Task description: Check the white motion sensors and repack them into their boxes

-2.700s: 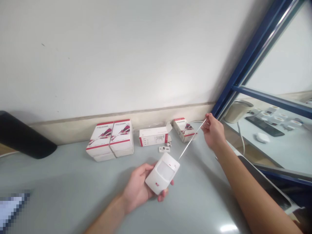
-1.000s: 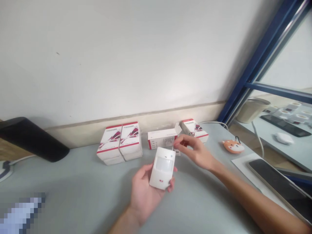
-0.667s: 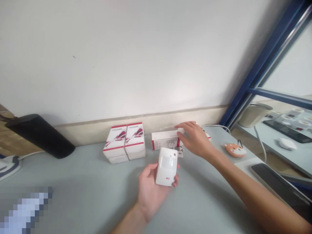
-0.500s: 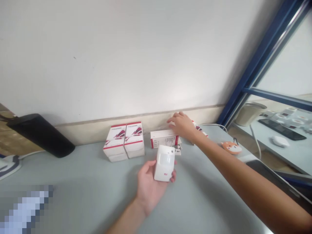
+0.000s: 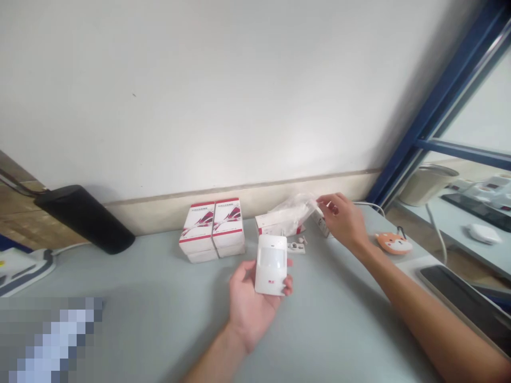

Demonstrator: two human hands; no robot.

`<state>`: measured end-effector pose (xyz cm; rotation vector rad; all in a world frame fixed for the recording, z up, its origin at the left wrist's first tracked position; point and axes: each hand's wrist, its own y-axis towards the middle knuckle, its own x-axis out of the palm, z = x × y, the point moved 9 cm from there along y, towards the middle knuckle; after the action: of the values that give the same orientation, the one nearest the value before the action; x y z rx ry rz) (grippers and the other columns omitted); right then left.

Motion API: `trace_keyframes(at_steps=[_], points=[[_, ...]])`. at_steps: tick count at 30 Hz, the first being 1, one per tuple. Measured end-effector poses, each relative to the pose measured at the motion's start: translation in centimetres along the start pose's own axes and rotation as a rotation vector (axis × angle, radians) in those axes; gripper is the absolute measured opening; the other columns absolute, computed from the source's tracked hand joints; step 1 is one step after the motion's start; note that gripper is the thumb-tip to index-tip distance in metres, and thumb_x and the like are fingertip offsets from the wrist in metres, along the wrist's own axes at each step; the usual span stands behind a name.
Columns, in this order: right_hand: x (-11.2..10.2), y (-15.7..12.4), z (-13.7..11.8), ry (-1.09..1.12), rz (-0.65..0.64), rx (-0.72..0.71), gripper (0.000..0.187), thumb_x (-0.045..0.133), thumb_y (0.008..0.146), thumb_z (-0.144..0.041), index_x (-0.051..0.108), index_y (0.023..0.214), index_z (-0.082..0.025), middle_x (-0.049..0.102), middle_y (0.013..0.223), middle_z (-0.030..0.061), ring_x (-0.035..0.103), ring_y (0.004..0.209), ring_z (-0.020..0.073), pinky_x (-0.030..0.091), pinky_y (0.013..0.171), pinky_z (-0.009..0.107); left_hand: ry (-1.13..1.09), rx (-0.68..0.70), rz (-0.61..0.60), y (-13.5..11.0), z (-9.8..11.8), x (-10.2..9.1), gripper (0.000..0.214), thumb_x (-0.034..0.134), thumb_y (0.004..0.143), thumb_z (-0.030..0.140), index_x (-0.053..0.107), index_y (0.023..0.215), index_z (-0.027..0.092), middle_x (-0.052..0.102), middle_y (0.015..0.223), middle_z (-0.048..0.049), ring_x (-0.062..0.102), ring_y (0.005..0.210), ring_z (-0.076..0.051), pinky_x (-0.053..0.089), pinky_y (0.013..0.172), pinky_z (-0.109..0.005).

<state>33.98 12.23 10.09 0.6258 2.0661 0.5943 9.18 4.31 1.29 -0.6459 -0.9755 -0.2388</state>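
My left hand (image 5: 247, 303) holds a white sensor unit (image 5: 271, 264) with a small red mark, palm up over the grey table (image 5: 159, 319). My right hand (image 5: 345, 221) is farther back and pinches a clear plastic bag (image 5: 293, 210), lifted above an open white-and-red box (image 5: 265, 223). A small white part (image 5: 297, 246) lies on the table just behind the sensor.
Stacked white-and-red boxes (image 5: 213, 229) stand by the wall. A black cylinder (image 5: 85, 218) lies at the left. An orange animal-shaped figure (image 5: 393, 243) and a phone (image 5: 463, 298) sit at the right, by a blue frame (image 5: 439, 101). A metal pot (image 5: 427, 183) stands beyond it.
My right hand let go of the thin wire, reached to the boxes at the wall and came back up with the plastic bag. The left hand kept the sensor.
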Motion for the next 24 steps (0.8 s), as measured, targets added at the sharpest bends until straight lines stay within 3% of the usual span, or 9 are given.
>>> trace_keyframes(at_steps=[3, 6, 8, 10, 13, 18, 24], points=[[0.7, -0.5, 0.5, 0.005, -0.040, -0.038, 0.035, 0.052, 0.098, -0.023, 0.071, 0.127, -0.026, 0.072, 0.111, 0.0074, 0.063, 0.071, 0.0180, 0.052, 0.071, 0.036, -0.003, 0.004, 0.024, 0.2, 0.1, -0.2, 0.051, 0.054, 0.092, 0.031, 0.060, 0.135, 0.004, 0.075, 0.105, -0.0223, 0.067, 0.070, -0.026, 0.049, 0.068, -0.035], [-0.4, -0.7, -1.1, -0.006, 0.061, -0.087, 0.042, 0.051, 0.099, -0.023, 0.064, 0.139, -0.027, 0.068, 0.125, 0.0114, 0.067, 0.079, 0.0209, 0.056, 0.076, 0.040, -0.001, 0.009, 0.042, 0.4, 0.2, -0.3, 0.050, 0.053, 0.093, 0.031, 0.060, 0.135, 0.004, 0.075, 0.106, -0.0230, 0.067, 0.069, -0.026, 0.050, 0.069, -0.036], [-1.1, -1.3, -3.6, -0.003, 0.105, -0.170, 0.033, 0.053, 0.102, -0.028, 0.067, 0.132, -0.026, 0.067, 0.124, 0.0126, 0.069, 0.096, 0.0257, 0.056, 0.083, 0.042, 0.002, 0.010, 0.046, 0.4, 0.2, -0.2, 0.049, 0.053, 0.092, 0.030, 0.061, 0.133, 0.003, 0.075, 0.106, -0.0235, 0.067, 0.069, -0.026, 0.050, 0.069, -0.036], [-0.8, -2.3, -6.9, -0.003, 0.053, -0.320, 0.028, 0.057, 0.103, -0.032, 0.068, 0.127, -0.025, 0.067, 0.121, 0.0130, 0.066, 0.109, 0.0291, 0.055, 0.093, 0.045, 0.006, 0.009, 0.048, 0.4, 0.1, -0.2, 0.048, 0.054, 0.092, 0.030, 0.061, 0.131, 0.004, 0.075, 0.108, -0.0239, 0.067, 0.070, -0.026, 0.050, 0.069, -0.036], [0.2, -4.0, -10.2, -0.069, -0.031, -0.461, 0.035, 0.064, 0.100, -0.040, 0.064, 0.131, -0.024, 0.067, 0.124, 0.0137, 0.063, 0.111, 0.0317, 0.053, 0.095, 0.049, 0.018, 0.004, 0.047, 0.3, 0.1, -0.3, 0.048, 0.055, 0.092, 0.031, 0.062, 0.131, 0.005, 0.075, 0.109, -0.0240, 0.067, 0.071, -0.026, 0.049, 0.069, -0.036], [0.7, -4.4, -10.3, -0.185, 0.001, -0.429, 0.015, 0.058, 0.103, -0.022, 0.069, 0.114, -0.023, 0.072, 0.111, 0.0102, 0.065, 0.098, 0.0280, 0.051, 0.085, 0.045, 0.028, -0.019, 0.044, 0.1, 0.0, -0.5, 0.043, 0.056, 0.090, 0.031, 0.066, 0.123, 0.006, 0.075, 0.107, -0.0232, 0.067, 0.071, -0.026, 0.047, 0.069, -0.036], [-0.5, -4.8, -10.7, -0.027, 0.120, -0.386, 0.012, 0.061, 0.101, -0.019, 0.068, 0.107, -0.026, 0.072, 0.106, 0.0090, 0.069, 0.092, 0.0248, 0.053, 0.077, 0.040, 0.067, -0.011, -0.024, 0.1, 0.2, 0.3, 0.042, 0.055, 0.090, 0.033, 0.070, 0.117, 0.005, 0.075, 0.106, -0.0237, 0.067, 0.072, -0.028, 0.045, 0.071, -0.039]])
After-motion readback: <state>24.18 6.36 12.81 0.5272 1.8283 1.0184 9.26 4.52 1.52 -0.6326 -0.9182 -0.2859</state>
